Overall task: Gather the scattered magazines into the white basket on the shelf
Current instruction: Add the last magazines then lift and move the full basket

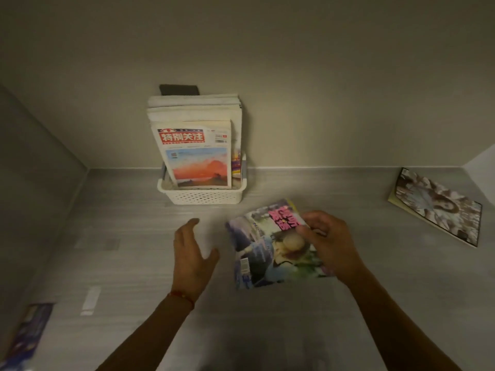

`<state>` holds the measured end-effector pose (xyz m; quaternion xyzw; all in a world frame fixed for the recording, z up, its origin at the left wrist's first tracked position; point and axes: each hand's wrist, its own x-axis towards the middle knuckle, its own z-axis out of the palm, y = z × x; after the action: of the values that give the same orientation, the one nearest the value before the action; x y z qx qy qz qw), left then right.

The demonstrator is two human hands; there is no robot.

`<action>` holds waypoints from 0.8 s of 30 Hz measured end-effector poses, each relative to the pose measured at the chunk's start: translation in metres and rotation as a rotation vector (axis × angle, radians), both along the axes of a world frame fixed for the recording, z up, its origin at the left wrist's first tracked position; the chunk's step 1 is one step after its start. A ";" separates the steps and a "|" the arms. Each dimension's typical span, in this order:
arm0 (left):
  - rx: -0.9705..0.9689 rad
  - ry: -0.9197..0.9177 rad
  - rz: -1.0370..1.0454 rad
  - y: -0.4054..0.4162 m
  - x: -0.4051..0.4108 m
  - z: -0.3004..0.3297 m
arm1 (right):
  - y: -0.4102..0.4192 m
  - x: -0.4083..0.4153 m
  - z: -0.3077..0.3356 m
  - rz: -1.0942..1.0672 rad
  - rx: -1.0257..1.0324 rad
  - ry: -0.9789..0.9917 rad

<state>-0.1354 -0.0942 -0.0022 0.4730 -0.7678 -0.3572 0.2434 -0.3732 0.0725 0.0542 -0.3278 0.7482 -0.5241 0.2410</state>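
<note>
Glossy magazine (270, 245), just in front of white basket (201, 194): right hand (325, 243) curled over its right edge; left hand (191, 250) open, holding nothing. Risk: one-edge grip lets it sag or slip. Basket already crammed; insertion may snag standing issues (197, 156).

A home storage nook, it seems: a grey wood-grain shelf (267, 330) boxed in by plain beige walls (294, 76). A white basket (201, 195) of magazines (198, 156) stands against the back wall, with 3 more magazines loose around it.

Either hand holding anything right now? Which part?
The right hand grips the colourful magazine at its right edge, near the top corner, thumb on the cover. The left hand is open and holds nothing.
</note>
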 end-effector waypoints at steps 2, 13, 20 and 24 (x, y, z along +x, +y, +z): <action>-0.200 0.008 -0.229 -0.015 -0.008 0.018 | -0.030 0.011 0.026 0.165 0.007 0.084; 0.321 0.560 -0.134 -0.107 0.003 0.075 | -0.112 -0.007 0.060 0.160 0.104 0.238; 0.201 0.590 -0.095 -0.173 -0.012 0.102 | -0.195 0.005 0.064 0.031 -0.016 0.328; -0.041 0.268 0.133 -0.198 -0.025 0.085 | -0.228 0.005 0.051 -0.006 0.046 0.458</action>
<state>-0.1601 -0.2925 0.0828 0.4659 -0.7024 -0.3843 0.3766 -0.3687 -0.1553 0.1056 -0.4304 0.7961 -0.4194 0.0707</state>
